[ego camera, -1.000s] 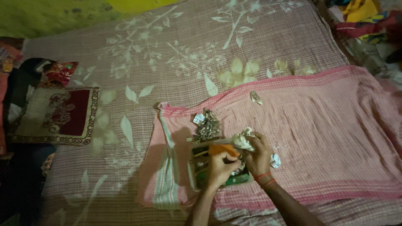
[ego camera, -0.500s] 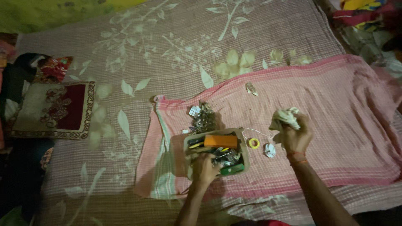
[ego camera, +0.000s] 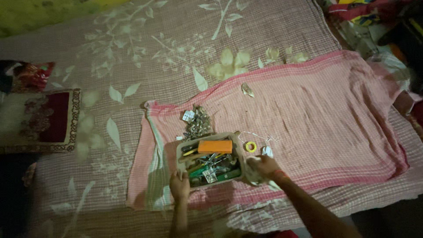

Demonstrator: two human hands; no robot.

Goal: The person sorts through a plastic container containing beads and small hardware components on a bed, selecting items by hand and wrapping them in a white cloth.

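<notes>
An open tan box [ego camera: 179,151] of small tools lies on a pink cloth [ego camera: 335,114] spread over the bed. Inside it are an orange block [ego camera: 214,146], green-handled tools and metal bits. My left hand [ego camera: 179,185] grips the box's near left corner. My right hand [ego camera: 264,166] is at the box's right side, closed on a crumpled white cloth [ego camera: 254,175] that rests low against the pink cloth. A heap of small metal pieces [ego camera: 197,125] lies just beyond the box. A yellow tape roll [ego camera: 251,146] and white thread [ego camera: 261,136] lie to its right.
A patterned maroon cushion [ego camera: 39,119] lies at the left on the leaf-printed bedsheet [ego camera: 145,57]. A small crumpled scrap [ego camera: 247,90] sits on the cloth's far edge. Piled clothes [ego camera: 370,17] crowd the upper right corner beside the bed.
My right hand lifted the crumpled white cloth out to the right, then brought it back down beside the box. My left hand left the box's contents and took its near corner.
</notes>
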